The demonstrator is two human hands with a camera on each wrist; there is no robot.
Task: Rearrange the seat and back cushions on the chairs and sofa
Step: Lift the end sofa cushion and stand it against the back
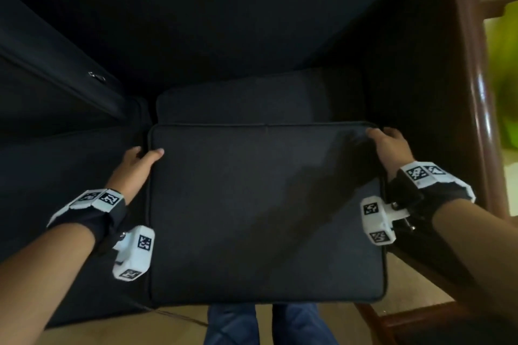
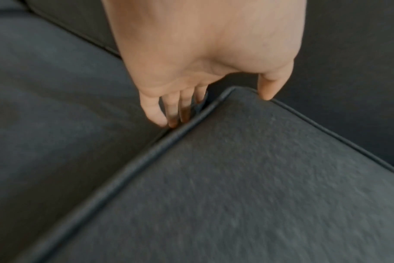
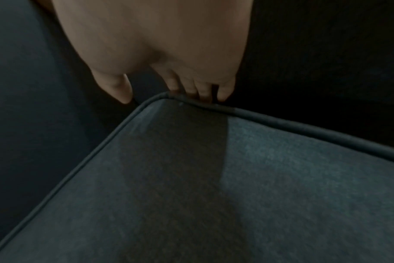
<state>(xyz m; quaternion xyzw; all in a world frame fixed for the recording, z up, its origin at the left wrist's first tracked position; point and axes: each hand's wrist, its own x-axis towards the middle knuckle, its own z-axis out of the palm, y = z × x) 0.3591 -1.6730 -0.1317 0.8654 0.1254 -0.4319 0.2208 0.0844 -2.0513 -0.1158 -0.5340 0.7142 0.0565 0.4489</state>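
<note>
I hold a dark grey seat cushion (image 1: 266, 204) with piped edges flat in front of me, its near edge over my legs. My left hand (image 1: 145, 154) grips its far left corner, thumb on top and fingers down the side. In the left wrist view the left hand (image 2: 216, 96) straddles that corner of the cushion (image 2: 236, 178). My right hand (image 1: 384, 137) grips the far right corner. In the right wrist view its fingers (image 3: 202, 92) curl over the piping of the cushion (image 3: 214, 186). A second dark cushion (image 1: 238, 103) lies behind, against the sofa back (image 1: 224, 22).
A neighbouring seat cushion (image 1: 70, 165) lies to the left, and a tilted cushion with a zipper pull (image 1: 96, 75) leans above it. A brown wooden arm frame (image 1: 476, 98) runs along the right. Beige floor (image 1: 414, 280) and my blue trouser legs (image 1: 232, 325) show below.
</note>
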